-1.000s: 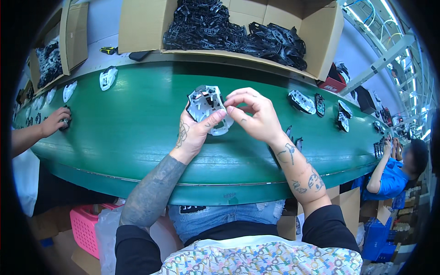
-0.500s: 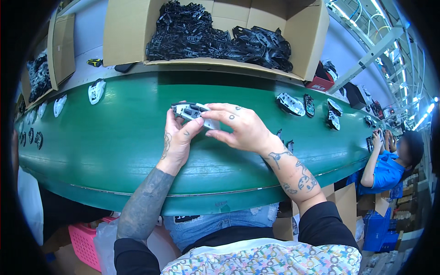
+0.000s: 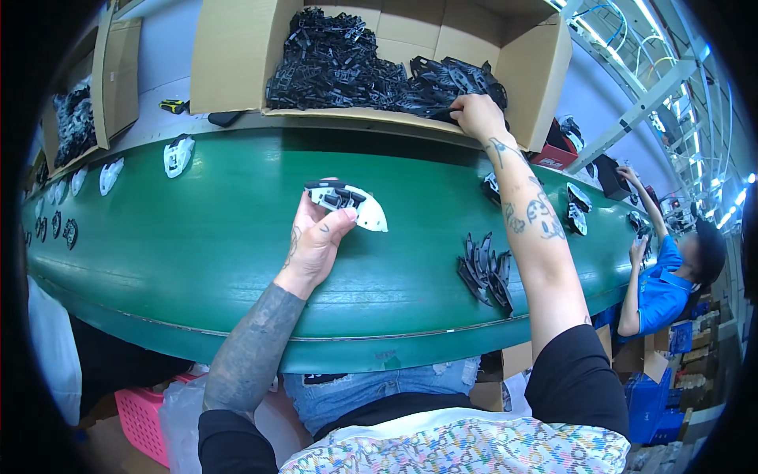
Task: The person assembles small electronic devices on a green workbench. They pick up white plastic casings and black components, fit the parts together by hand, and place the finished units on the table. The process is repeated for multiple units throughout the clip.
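My left hand point(image 3: 314, 243) is closed round a white plastic shell point(image 3: 369, 213) with black pieces set in it, holding it above the green belt. The thumb presses on its face. My right hand point(image 3: 480, 118) is stretched out to the front edge of the cardboard box point(image 3: 545, 87), at the right end of the black plastic parts point(image 3: 454, 77). Its fingers are curled together, and what they grip is too hidden to make out. Several curved black plastic pieces point(image 3: 483, 268) lie in a loose heap on the belt, left of my right forearm.
White shells point(image 3: 178, 156) and small dark round parts point(image 3: 70, 234) lie along the belt point(image 3: 237, 237) at the left. More shells point(image 3: 578, 209) lie beyond my right forearm. A yellow-and-black tool point(image 3: 174, 106) rests behind the belt. A co-worker in blue point(image 3: 663, 276) works at the right.
My right hand has left the white shell and reached far right to the box of black parts. My left hand still holds the shell, now turned. The heap of black pieces is uncovered.
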The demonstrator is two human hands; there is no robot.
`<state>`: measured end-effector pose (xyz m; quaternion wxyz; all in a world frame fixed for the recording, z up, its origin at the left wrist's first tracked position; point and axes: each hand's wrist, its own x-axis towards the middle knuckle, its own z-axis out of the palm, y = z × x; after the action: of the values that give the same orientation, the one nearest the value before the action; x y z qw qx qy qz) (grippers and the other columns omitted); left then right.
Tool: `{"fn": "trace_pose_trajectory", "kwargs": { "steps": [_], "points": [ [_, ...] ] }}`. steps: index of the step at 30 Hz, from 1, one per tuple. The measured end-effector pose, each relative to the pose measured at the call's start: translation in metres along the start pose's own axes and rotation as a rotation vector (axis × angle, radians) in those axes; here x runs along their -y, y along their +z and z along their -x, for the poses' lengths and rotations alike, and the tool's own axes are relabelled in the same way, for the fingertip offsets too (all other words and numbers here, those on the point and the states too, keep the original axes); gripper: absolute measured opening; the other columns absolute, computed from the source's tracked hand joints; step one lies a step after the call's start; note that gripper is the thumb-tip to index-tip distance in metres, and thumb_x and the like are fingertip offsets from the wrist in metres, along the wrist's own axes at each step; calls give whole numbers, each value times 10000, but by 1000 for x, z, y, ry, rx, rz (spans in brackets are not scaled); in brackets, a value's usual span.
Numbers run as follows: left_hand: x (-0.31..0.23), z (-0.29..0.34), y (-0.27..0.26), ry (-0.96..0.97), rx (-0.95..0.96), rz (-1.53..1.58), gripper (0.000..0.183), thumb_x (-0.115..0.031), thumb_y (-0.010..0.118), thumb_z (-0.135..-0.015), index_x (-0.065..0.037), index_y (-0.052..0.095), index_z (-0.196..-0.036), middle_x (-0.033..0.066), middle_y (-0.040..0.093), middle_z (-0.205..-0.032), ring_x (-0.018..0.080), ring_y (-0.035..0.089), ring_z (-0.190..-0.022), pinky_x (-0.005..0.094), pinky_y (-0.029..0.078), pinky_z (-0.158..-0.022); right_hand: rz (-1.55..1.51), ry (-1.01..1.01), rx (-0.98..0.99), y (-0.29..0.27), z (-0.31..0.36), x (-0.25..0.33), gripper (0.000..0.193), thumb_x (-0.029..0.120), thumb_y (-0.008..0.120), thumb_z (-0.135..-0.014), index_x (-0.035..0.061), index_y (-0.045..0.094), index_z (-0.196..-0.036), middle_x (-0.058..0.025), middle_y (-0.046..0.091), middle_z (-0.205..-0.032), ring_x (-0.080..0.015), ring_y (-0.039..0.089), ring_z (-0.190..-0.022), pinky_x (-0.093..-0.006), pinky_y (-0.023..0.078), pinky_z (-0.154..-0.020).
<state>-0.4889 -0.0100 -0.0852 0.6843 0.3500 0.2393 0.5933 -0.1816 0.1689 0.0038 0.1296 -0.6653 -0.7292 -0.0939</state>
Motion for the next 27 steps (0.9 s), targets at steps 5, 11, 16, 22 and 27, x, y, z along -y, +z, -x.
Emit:
{"fn": "trace_pose_trajectory", "kwargs": {
  "steps": [5, 11, 16, 22, 27],
  "points": [
    [-3, -3, -2, -33, 23, 143, 466, -74, 633, -857, -107, 431, -1276, 113, 565, -1192, 337, 557, -1194, 428, 496, -972, -294, -57, -298, -24, 50, 22, 247, 264, 684, -836, 91, 731, -1006, -146, 710, -929, -286, 688, -852, -372, 537, -783],
    [-1, 7, 2, 4, -31, 10, 444, -66, 646, -845, -59, 446, -1241, 132, 571, -1169, 330, 591, -1145, 413, 523, -940, -1246, 67, 6, -35, 180, 112, 212, 61, 692, -868, -25, 690, -1062, -69, 715, -864, -94, 665, -788, -234, 531, -703],
    [2, 7, 6, 76, -50, -85, 476, -94, 719, -779, -66, 470, -1183, 56, 576, -1064, 152, 599, -961, 306, 530, -820, -1125, -33, -300, -24, 213, 145, 167, 30, 715, -834, -5, 711, -996, -92, 713, -847, -121, 674, -712, -237, 540, -627],
    [3, 10, 10, 56, -80, -34, 469, -87, 711, -831, -85, 444, -1217, 60, 559, -1124, 159, 592, -1020, 316, 507, -877, -1002, -178, -351, -16, 219, 146, 144, 27, 725, -810, 11, 722, -953, -114, 706, -818, -170, 680, -686, -253, 540, -610],
    [5, 10, 13, 94, -73, -113, 532, -18, 717, -814, -71, 418, -1251, 74, 490, -1217, 199, 560, -1102, 338, 483, -942, -895, -261, -413, -12, 216, 142, 142, 35, 744, -778, 36, 726, -920, -105, 703, -818, -208, 682, -695, -276, 540, -605]
  ]
}}
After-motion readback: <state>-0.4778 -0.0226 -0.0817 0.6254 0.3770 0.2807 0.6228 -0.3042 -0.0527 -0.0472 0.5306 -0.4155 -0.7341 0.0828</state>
